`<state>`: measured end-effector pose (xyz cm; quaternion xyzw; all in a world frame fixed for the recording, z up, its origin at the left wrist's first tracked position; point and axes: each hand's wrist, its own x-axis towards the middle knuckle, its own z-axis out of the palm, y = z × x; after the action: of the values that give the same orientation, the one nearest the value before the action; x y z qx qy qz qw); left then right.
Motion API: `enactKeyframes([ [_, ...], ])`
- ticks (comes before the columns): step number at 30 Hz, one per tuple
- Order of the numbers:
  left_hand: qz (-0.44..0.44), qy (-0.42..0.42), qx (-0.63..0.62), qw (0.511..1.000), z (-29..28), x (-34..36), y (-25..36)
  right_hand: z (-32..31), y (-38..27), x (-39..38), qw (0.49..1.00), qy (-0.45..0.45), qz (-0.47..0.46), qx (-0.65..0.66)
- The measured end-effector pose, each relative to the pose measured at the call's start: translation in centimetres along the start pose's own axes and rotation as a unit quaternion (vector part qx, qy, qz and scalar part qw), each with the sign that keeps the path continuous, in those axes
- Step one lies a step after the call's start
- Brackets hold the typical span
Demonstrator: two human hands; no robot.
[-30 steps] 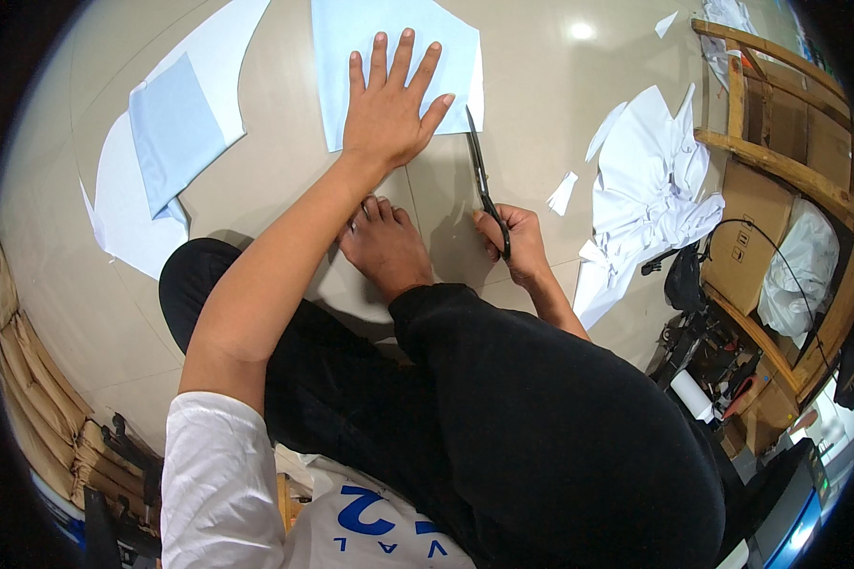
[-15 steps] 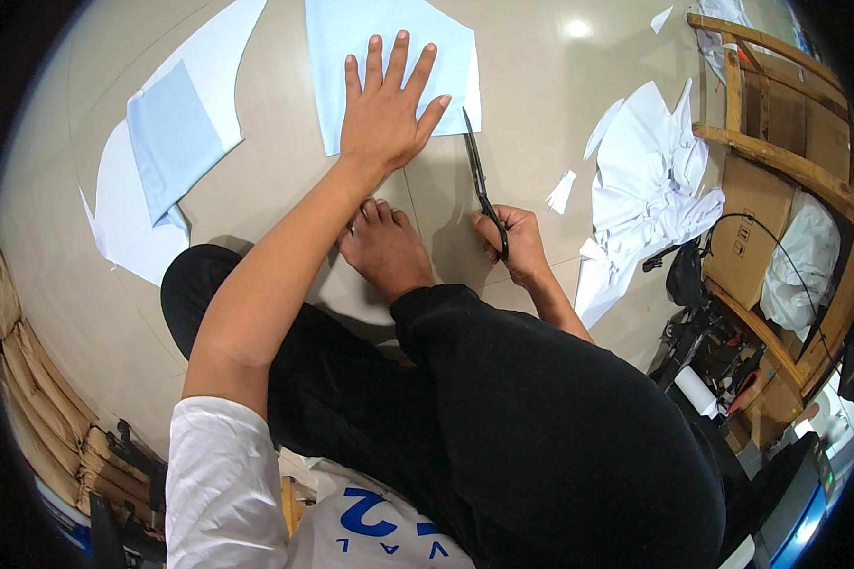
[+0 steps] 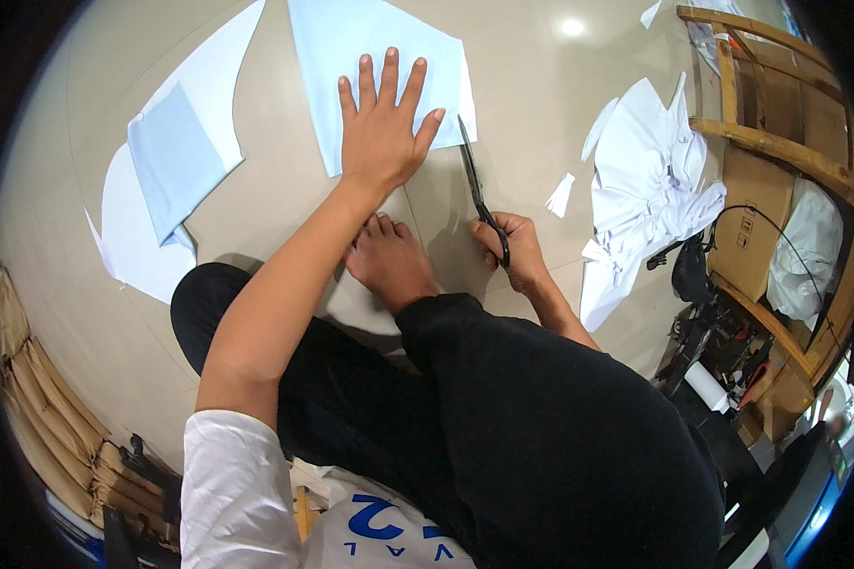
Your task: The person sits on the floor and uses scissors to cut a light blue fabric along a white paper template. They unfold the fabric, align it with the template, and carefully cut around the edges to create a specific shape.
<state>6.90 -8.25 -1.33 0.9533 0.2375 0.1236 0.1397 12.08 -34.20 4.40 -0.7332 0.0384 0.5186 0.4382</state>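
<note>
My left hand [image 3: 381, 137] lies flat, fingers spread, on a light blue piece of fabric [image 3: 351, 33] with a white strip at its right edge. Black scissors [image 3: 474, 185] are gripped in my right hand [image 3: 517, 247], their long blades reaching up to the fabric's lower right edge, beside my left thumb. My bare foot [image 3: 389, 261] is just below the fabric, partly behind my left forearm. On the left lies a white curved piece [image 3: 142, 266] with folded blue fabric [image 3: 171, 152] on it. A crumpled white pile [image 3: 636, 190] lies right of my right hand.
Small white scraps [image 3: 560, 194] lie on the tiled floor [image 3: 531, 85]. At the right stand a wooden frame [image 3: 759, 142], a cardboard box [image 3: 745, 247], a white bag [image 3: 802, 256] and dark clutter with a white roll [image 3: 707, 389]. Tan padded material [image 3: 47, 398] is at the lower left.
The whole view has shifted slightly, so the fabric and my left hand appear a little lower and further left. My hands and the scissors otherwise look much the same.
</note>
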Motion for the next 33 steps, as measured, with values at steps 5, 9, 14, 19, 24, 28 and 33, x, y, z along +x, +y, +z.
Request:
enactKeyframes([
  [5, -0.024, -0.030, -0.003, 0.999, -0.4, -0.4, 0.9, 0.5, -0.4, 0.2, 1.000, 0.002, 0.005, 0.024],
  [9, -0.026, -0.025, 0.006, 0.999, -0.3, -0.7, 1.2, 1.0, -0.4, 0.4, 0.999, 0.007, 0.002, 0.044],
  [14, -0.041, -0.048, 0.009, 0.998, -0.5, -0.8, 1.6, 1.8, -0.4, 0.3, 0.999, 0.015, 0.004, 0.048],
  [19, -0.045, -0.050, 0.011, 0.998, -0.4, -0.8, 1.7, 2.5, 0.3, 0.3, 0.997, 0.023, -0.014, 0.069],
  [24, -0.044, -0.053, 0.011, 0.998, -0.3, -0.9, 1.6, 2.9, 0.6, 0.2, 0.997, 0.027, -0.016, 0.076],
  [28, -0.041, -0.054, 0.013, 0.998, -0.3, -0.9, 1.5, 3.1, 0.2, 0.0, 0.997, 0.030, -0.015, 0.070],
  [33, -0.040, -0.053, 0.012, 0.998, -0.3, -0.9, 1.5, 3.2, 0.3, 0.0, 0.998, 0.030, -0.014, 0.062],
])
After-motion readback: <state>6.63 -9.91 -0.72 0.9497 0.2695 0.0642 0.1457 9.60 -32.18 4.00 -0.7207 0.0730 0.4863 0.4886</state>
